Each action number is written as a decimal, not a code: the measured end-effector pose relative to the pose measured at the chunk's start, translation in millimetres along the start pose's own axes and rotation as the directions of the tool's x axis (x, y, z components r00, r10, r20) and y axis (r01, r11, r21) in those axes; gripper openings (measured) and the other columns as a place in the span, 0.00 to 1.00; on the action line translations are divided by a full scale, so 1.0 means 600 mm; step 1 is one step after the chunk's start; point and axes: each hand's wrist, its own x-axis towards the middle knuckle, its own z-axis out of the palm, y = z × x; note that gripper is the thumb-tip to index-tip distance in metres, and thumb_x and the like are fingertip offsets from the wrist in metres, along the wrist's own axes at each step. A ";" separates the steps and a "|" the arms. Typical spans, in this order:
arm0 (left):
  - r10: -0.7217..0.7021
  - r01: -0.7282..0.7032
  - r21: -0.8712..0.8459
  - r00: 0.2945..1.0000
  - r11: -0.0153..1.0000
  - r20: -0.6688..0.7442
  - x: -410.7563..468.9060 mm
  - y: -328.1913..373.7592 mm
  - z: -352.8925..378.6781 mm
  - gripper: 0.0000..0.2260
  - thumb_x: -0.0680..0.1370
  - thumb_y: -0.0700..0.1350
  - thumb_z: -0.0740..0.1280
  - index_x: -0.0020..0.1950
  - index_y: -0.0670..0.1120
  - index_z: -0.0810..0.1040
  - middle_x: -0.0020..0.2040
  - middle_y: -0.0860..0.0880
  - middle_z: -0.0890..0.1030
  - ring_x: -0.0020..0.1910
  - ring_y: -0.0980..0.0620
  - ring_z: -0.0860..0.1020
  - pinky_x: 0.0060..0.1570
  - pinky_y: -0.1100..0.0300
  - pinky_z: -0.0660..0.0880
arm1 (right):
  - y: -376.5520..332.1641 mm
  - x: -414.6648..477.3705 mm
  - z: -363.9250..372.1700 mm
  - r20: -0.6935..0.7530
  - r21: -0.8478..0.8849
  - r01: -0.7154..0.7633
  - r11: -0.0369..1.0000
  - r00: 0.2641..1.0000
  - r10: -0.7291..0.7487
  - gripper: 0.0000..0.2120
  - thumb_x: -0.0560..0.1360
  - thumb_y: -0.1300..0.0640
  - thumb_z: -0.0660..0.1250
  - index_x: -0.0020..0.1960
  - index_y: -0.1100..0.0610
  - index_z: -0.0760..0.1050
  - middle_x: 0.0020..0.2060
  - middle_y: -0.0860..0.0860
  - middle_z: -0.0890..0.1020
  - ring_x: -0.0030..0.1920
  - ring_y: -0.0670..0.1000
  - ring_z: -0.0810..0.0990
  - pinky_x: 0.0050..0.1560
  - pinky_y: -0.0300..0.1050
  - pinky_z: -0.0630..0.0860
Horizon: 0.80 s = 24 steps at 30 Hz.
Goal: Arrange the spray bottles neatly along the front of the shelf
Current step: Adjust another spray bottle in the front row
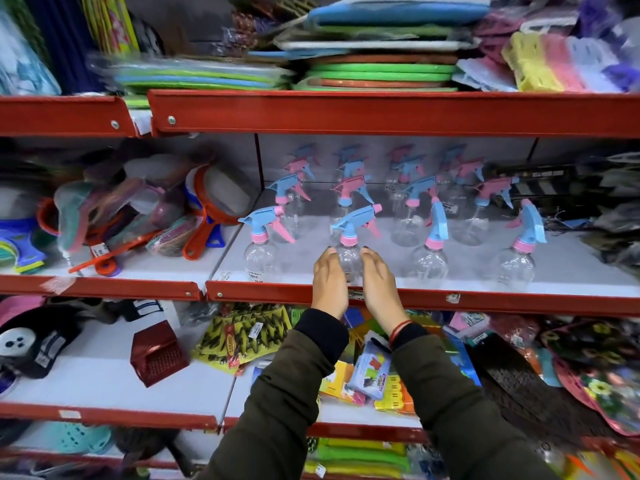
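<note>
Currently on middle shelf [588, 287], white deck with red front lip: clear spray bottles with blue-and-pink trigger heads, standing upright in rows from front edge to back wall. Front row, four bottles along the lip: far-left bottle [258, 252] near the shelf's left corner, nozzle to the left; second bottle [349, 252] nozzle likewise to the left; third bottle [431, 258] with head turned toward the back; fourth bottle [516, 261] toward the right, head likewise turned away. Further rows [408, 188] behind, blurred, count uncertain. Left hand [329, 282] and right hand [381, 284], flat and upright, fingers together and extended, palms facing each other, flanking the second bottle's clear body at the front edge; contact with the plastic not discernible, no grip closed. Dark sleeves, red thread band [398, 329] on right wrist. Upper shelf: stacked green, orange and blue mats [381, 71]. Adjoining shelf to left: strainers with orange handles [207, 216]. Lower shelf: red mesh basket [157, 353], packaged goods [242, 336].
</note>
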 end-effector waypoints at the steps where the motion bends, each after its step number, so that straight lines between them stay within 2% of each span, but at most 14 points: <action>1: 0.005 -0.005 0.002 1.000 1.000 0.003 0.002 0.000 0.001 0.22 0.85 0.49 0.48 0.77 0.43 0.61 0.79 0.45 0.61 0.78 0.50 0.60 0.78 0.55 0.53 | 0.002 -0.003 0.002 0.004 0.009 -0.003 1.000 1.000 0.003 0.22 0.84 0.50 0.53 0.75 0.56 0.67 0.76 0.54 0.70 0.75 0.52 0.68 0.71 0.41 0.61; 4: 0.007 -0.007 0.032 1.000 0.999 0.012 0.011 -0.003 0.000 0.22 0.85 0.49 0.48 0.78 0.44 0.60 0.79 0.46 0.61 0.78 0.51 0.59 0.75 0.62 0.52 | 0.008 -0.012 0.004 0.014 0.025 -0.006 1.000 1.000 0.006 0.24 0.83 0.48 0.54 0.76 0.55 0.65 0.77 0.54 0.68 0.77 0.53 0.66 0.78 0.50 0.60; 6: 0.000 -0.001 0.040 1.000 0.999 0.020 0.012 -0.001 0.000 0.22 0.85 0.49 0.48 0.78 0.44 0.60 0.79 0.47 0.60 0.78 0.51 0.59 0.74 0.62 0.52 | 0.010 -0.014 0.003 0.010 0.036 -0.010 0.999 1.000 0.009 0.24 0.83 0.48 0.55 0.77 0.55 0.65 0.77 0.53 0.67 0.77 0.53 0.65 0.79 0.51 0.60; 10: 0.019 -0.019 0.007 1.000 1.000 0.004 0.003 0.004 0.004 0.23 0.84 0.51 0.49 0.78 0.45 0.60 0.79 0.46 0.60 0.78 0.50 0.59 0.79 0.54 0.53 | 0.007 -0.016 0.001 0.010 0.048 0.005 0.999 1.000 -0.005 0.24 0.83 0.48 0.54 0.77 0.55 0.65 0.77 0.54 0.68 0.77 0.53 0.66 0.78 0.49 0.60; 13: 0.038 -0.038 -0.008 0.999 0.999 -0.019 0.000 0.003 0.007 0.23 0.84 0.51 0.49 0.78 0.46 0.59 0.80 0.47 0.59 0.79 0.51 0.58 0.78 0.57 0.52 | 0.010 -0.023 -0.004 0.002 0.047 0.035 0.998 0.999 -0.035 0.23 0.84 0.48 0.54 0.77 0.54 0.65 0.78 0.52 0.66 0.77 0.52 0.65 0.73 0.43 0.60; 16: 0.114 -0.113 0.025 0.990 0.993 -0.083 -0.011 0.002 0.011 0.23 0.84 0.50 0.49 0.79 0.47 0.58 0.79 0.49 0.59 0.78 0.53 0.57 0.70 0.65 0.52 | 0.009 -0.040 -0.018 -0.063 0.060 0.115 0.992 0.992 -0.111 0.21 0.84 0.49 0.54 0.76 0.53 0.67 0.75 0.51 0.69 0.75 0.49 0.67 0.70 0.40 0.62; 19: 0.194 -0.186 0.068 0.972 0.980 -0.131 -0.026 -0.002 0.023 0.22 0.84 0.51 0.49 0.78 0.48 0.59 0.79 0.50 0.60 0.78 0.53 0.58 0.73 0.62 0.52 | 0.013 -0.056 -0.041 -0.153 0.098 0.183 0.978 0.974 -0.167 0.20 0.84 0.50 0.55 0.73 0.53 0.71 0.71 0.50 0.73 0.71 0.48 0.72 0.74 0.51 0.68; 21: 0.255 -0.240 0.103 0.952 0.965 -0.170 -0.042 -0.004 0.034 0.22 0.84 0.51 0.49 0.78 0.49 0.60 0.77 0.51 0.62 0.77 0.54 0.58 0.75 0.59 0.54 | 0.017 -0.064 -0.062 -0.215 0.101 0.219 0.970 0.957 -0.194 0.19 0.84 0.50 0.55 0.72 0.52 0.72 0.69 0.49 0.74 0.70 0.48 0.73 0.73 0.53 0.70; 24: 0.340 -0.325 0.106 0.920 0.940 -0.194 -0.074 -0.004 0.060 0.21 0.84 0.52 0.49 0.76 0.51 0.63 0.75 0.54 0.65 0.76 0.57 0.59 0.73 0.62 0.54 | 0.022 -0.070 -0.098 -0.298 0.117 0.257 0.959 0.930 -0.213 0.18 0.84 0.50 0.55 0.71 0.51 0.73 0.67 0.46 0.73 0.70 0.45 0.73 0.72 0.42 0.68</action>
